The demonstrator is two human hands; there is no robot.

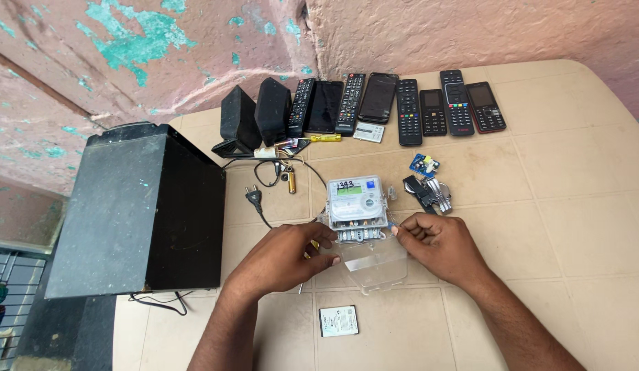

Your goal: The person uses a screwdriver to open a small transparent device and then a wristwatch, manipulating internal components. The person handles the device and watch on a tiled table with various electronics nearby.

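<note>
A grey electricity meter (356, 200) with a small green display lies flat on the beige table (574, 206). Its clear plastic terminal cover (378, 264) lies at the near end, between my hands. My left hand (292, 254) rests on the cover's left edge, fingers curled, with something yellow showing under them. My right hand (436, 242) pinches the meter's lower right corner at the terminal block. Whether either hand fully grips the cover is unclear.
A large black speaker box (137, 213) stands at the left. Two small black speakers (254, 117), several remotes and phones (409, 110) line the back. A plug and cable (254, 196), a blue circuit board (424, 165), metal parts (429, 192) and a flat battery (338, 321) lie about.
</note>
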